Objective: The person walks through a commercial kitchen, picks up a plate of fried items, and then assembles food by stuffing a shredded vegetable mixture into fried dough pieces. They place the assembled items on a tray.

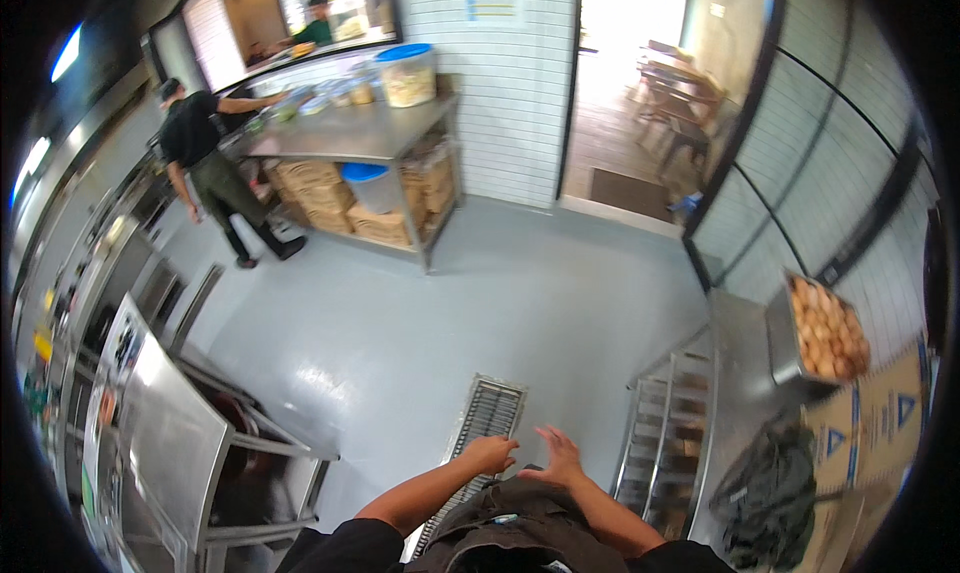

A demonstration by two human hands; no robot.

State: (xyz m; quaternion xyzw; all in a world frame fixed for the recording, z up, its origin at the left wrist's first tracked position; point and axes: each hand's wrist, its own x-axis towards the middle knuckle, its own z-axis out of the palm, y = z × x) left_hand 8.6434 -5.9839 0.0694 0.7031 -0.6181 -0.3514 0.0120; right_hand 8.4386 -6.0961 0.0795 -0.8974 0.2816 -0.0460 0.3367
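Note:
Both my hands are in front of my dark apron (525, 508), at the bottom middle of the head view. My left hand (489, 455) has its fingers loosely bent and slightly apart, and nothing shows in it. Close to its right, my right hand (562, 459) is raised with thumb and fingers spread, holding nothing. A small gap lies between the two hands. Below them a metal drain grate (490, 410) runs along the grey floor (400, 323).
A steel table (170, 438) stands left; a wire rack (665, 428) and counter (740, 358) stand right, with a metal pan (787, 343) of brown, egg-shaped items. Another person (205, 138) stands by the far worktable (370, 138). A doorway (640, 93) opens at the back.

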